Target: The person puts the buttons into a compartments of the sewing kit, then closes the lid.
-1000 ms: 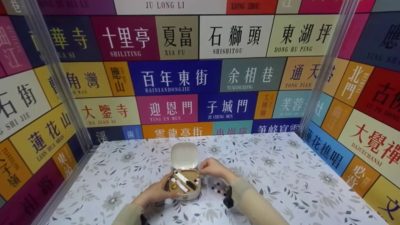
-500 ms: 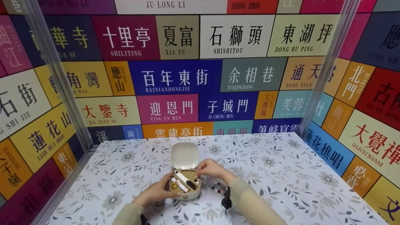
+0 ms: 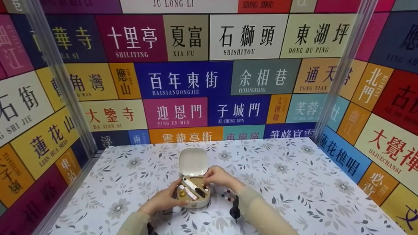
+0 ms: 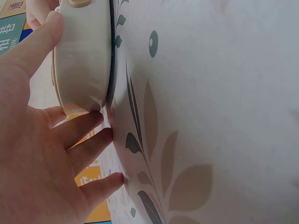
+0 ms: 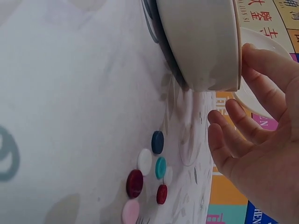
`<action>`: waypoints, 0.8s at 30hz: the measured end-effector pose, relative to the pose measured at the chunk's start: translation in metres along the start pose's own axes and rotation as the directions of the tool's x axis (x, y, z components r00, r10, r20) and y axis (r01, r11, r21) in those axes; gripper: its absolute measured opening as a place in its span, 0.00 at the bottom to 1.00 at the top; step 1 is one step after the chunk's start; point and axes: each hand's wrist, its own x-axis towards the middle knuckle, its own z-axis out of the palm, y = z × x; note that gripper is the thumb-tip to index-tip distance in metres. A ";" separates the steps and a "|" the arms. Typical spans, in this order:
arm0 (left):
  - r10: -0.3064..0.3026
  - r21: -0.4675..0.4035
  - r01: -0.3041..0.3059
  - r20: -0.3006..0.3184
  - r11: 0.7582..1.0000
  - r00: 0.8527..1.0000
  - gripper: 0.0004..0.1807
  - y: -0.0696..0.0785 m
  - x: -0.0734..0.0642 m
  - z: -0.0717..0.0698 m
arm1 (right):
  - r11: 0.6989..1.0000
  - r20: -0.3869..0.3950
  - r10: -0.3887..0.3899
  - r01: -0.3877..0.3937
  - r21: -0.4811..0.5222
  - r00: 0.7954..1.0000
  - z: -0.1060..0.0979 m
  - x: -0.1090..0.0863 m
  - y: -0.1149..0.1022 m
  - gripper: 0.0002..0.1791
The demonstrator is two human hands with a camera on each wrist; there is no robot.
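A cream box (image 3: 197, 205) stands on the table with its lid (image 3: 193, 161) raised at the back. Its tan compartments hold a white-and-black stick (image 3: 193, 186), a pink-and-white stick (image 3: 190, 193), a gold round piece (image 3: 182, 193) and small buttons (image 3: 205, 187). My left hand (image 3: 165, 198) grips the box's left side, thumb at the front and fingers along the wall. My right hand (image 3: 219, 176) is at the right rim, over the compartment with buttons. In the right wrist view its thumb and forefinger tips reach past the rim, so I cannot tell whether they pinch anything.
Several loose buttons, among them a dark red button (image 5: 134, 183) and a dark blue button (image 5: 158, 142), lie on the table right of the box. A floral cloth (image 3: 281, 195) covers the table. Sign-printed walls (image 3: 183, 81) enclose it at the back and sides.
My right hand has shifted slightly left, from beside the box's right rim to over the right compartment. The left hand and the box have stayed in place.
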 end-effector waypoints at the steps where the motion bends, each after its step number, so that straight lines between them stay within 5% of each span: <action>1: 0.000 0.000 0.000 0.000 1.000 1.000 0.60 0.000 0.000 0.000 | 1.000 -0.003 0.010 -0.010 -0.006 1.000 0.001 0.000 0.000 0.04; 14: 0.050 0.028 -0.050 -0.008 0.998 0.999 0.60 -0.004 -0.001 -0.001 | 1.000 -0.021 0.014 -0.014 0.019 1.000 0.007 0.000 -0.001 0.07; 24: 0.057 0.019 -0.057 -0.002 0.998 0.998 0.60 -0.003 -0.001 -0.001 | 0.998 -0.033 -0.022 0.020 -0.061 0.999 0.009 0.000 0.000 0.05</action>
